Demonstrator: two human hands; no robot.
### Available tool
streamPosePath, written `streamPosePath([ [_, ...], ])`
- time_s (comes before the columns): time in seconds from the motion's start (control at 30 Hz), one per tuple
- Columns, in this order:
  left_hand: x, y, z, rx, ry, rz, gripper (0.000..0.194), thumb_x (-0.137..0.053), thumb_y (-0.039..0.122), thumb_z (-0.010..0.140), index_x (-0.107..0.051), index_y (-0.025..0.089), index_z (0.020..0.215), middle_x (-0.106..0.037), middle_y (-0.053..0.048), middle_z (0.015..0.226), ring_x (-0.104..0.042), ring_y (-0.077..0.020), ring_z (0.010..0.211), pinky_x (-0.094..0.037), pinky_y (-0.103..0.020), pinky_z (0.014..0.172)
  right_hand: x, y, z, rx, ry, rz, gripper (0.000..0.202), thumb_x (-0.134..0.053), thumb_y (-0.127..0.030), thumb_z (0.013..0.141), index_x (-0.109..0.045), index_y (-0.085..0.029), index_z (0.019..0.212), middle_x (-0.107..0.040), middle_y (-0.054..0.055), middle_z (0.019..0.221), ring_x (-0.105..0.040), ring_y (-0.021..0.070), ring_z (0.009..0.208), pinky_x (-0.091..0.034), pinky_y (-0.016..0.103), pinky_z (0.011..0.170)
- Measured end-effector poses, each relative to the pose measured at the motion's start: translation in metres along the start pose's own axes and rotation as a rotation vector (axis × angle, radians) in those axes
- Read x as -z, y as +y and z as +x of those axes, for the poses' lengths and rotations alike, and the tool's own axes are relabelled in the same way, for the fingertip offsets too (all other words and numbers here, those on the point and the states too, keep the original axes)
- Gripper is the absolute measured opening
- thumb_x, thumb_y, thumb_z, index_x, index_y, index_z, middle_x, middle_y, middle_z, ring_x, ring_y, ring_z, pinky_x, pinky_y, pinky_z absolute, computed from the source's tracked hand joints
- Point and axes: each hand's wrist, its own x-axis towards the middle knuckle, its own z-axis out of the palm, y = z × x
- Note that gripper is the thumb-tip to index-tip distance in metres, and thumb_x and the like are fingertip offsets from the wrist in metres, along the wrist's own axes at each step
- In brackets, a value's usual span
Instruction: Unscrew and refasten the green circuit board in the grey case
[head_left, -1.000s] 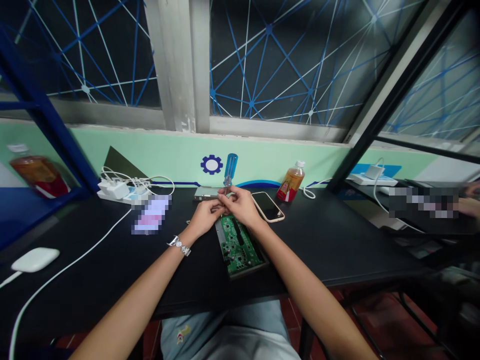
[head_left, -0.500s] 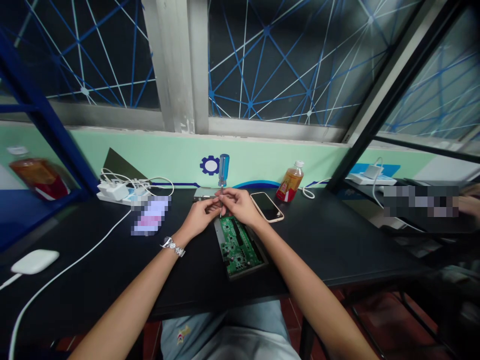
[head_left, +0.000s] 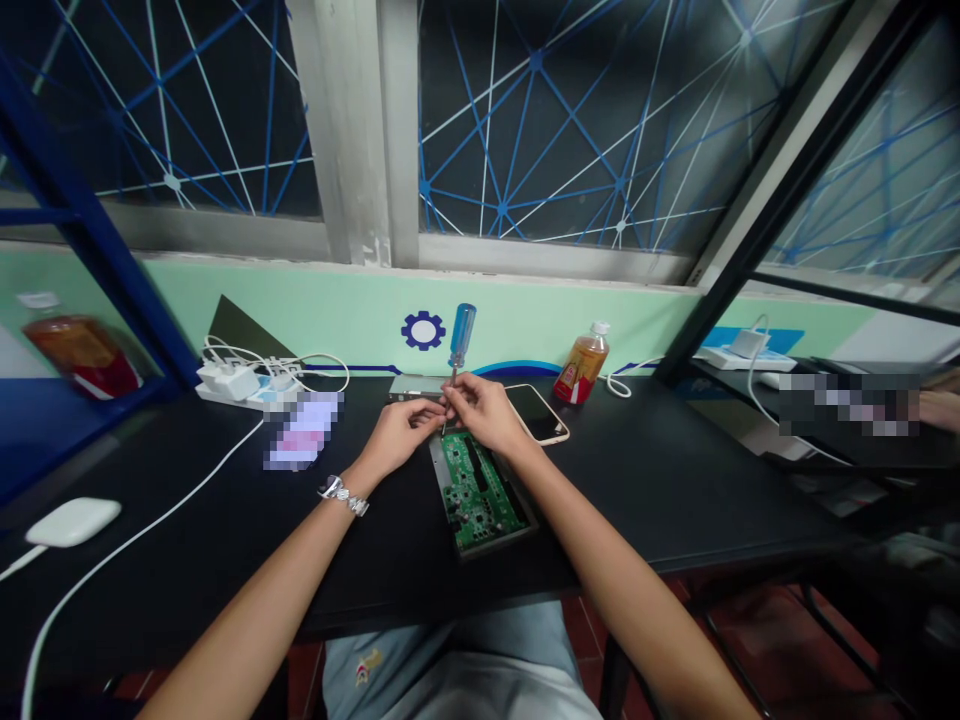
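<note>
A screwdriver [head_left: 463, 328] with a clear blue handle stands nearly upright, its handle leaning to the right. The fingers of my right hand [head_left: 487, 412] are closed around its metal shaft, below the handle. My left hand [head_left: 399, 434] is pinched beside the lower shaft; what its fingertips hold, if anything, is too small to make out. Below both hands lies a green circuit board [head_left: 480, 490] in a shallow metal frame. The screwdriver's tip is at the board's far left corner. Behind the fingers, a grey metal box [head_left: 414, 386] is partly hidden.
A phone [head_left: 536, 412] in a pale case and a drink bottle [head_left: 582, 365] stand right of the board. On the left are a power strip [head_left: 251, 390] with cables, a blurred-out phone-like item [head_left: 306, 430] and a white earbud case [head_left: 73, 522]. Another person's hand [head_left: 941, 408] shows far right.
The screwdriver's handle has tipped to the right, and my right hand has shifted slightly right with it. My left fingertips stay near the shaft. The board has not visibly moved.
</note>
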Motion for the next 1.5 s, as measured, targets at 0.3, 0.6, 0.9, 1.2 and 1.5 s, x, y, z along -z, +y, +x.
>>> streamPosePath([
  [0.3,0.015,0.004,-0.006,-0.028,-0.120,0.193,0.025,-0.069,0.040,0.082,-0.075,0.020,0.095,-0.076,-0.007,0.090,-0.069,-0.0201,0.080,-0.053,-0.030,0.073,0.011,0.013,-0.010,-0.062,0.146,0.224,0.030,-0.041,-0.054,0.096,-0.038,-0.024,0.102,-0.067,-0.002,0.077,-0.062,0.0106,0.050,-0.053,0.022,0.047],
  [0.6,0.019,-0.001,-0.009,-0.111,-0.126,0.322,0.019,-0.062,0.033,0.085,-0.075,0.022,0.093,-0.074,-0.006,0.092,-0.066,-0.0198,0.081,-0.050,-0.029,0.071,0.014,0.020,-0.023,-0.051,0.193,0.215,0.032,-0.040,-0.056,0.097,-0.034,-0.025,0.102,-0.067,-0.002,0.079,-0.061,0.0094,0.051,-0.054,0.021,0.049],
  [0.9,0.019,-0.007,-0.007,-0.125,-0.140,0.389,0.019,-0.057,0.030,0.089,-0.075,0.023,0.092,-0.072,-0.004,0.090,-0.065,-0.0189,0.078,-0.046,-0.028,0.070,0.004,0.016,-0.028,0.010,0.125,0.095,0.026,-0.036,-0.050,0.100,-0.036,-0.024,0.102,-0.068,0.003,0.087,-0.064,0.0104,0.057,-0.055,0.023,0.055],
  [1.2,0.018,-0.007,-0.007,-0.106,-0.152,0.398,0.019,-0.057,0.030,0.090,-0.075,0.023,0.093,-0.072,-0.004,0.092,-0.064,-0.0186,0.078,-0.045,-0.028,0.070,0.002,0.020,-0.029,0.016,0.096,0.058,0.024,-0.035,-0.047,0.101,-0.038,-0.024,0.106,-0.068,0.002,0.086,-0.064,0.0106,0.058,-0.054,0.024,0.056],
  [1.5,0.017,-0.004,-0.008,-0.090,-0.168,0.412,0.019,-0.056,0.029,0.091,-0.074,0.022,0.095,-0.072,-0.003,0.095,-0.064,-0.0177,0.082,-0.047,-0.028,0.074,0.004,0.019,-0.027,0.025,0.194,0.192,0.024,-0.039,-0.048,0.100,-0.039,-0.024,0.102,-0.069,0.000,0.083,-0.065,0.0101,0.057,-0.056,0.022,0.053],
])
